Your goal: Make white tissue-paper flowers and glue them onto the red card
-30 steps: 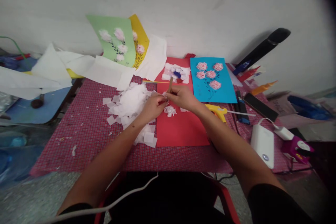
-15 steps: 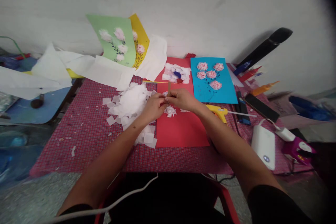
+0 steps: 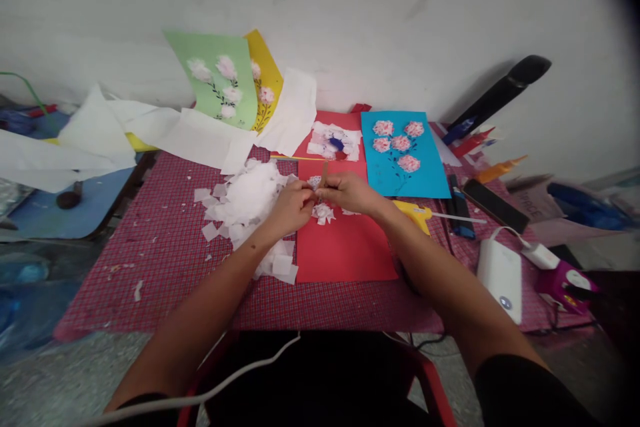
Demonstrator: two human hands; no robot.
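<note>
My right hand (image 3: 349, 192) is closed around a thin brown stick (image 3: 323, 175), which points up from between the fingers. Against its fingertips, my left hand (image 3: 295, 204) is pinched closed; what it holds is hidden, though white paper shows close by. Both hands are over a red paper sheet (image 3: 345, 253). A white crumpled tissue flower (image 3: 323, 213) sits on the sheet just below the fingertips. Left of my left hand lies a heap of white tissue squares (image 3: 253, 197). Farther back on the red paper is a white tissue pad (image 3: 334, 141) with dark blue and red stains.
A blue card with pink-white flowers (image 3: 405, 155) lies back right, near a yellow glue gun (image 3: 413, 213). A white power bank (image 3: 500, 280) and a dark phone (image 3: 495, 205) are at right. Green (image 3: 210, 73) and yellow cards lean on the wall.
The stick in my right hand has tilted slightly to the right and dipped a little. Both hands stay together over the red sheet, and the view has shifted slightly.
</note>
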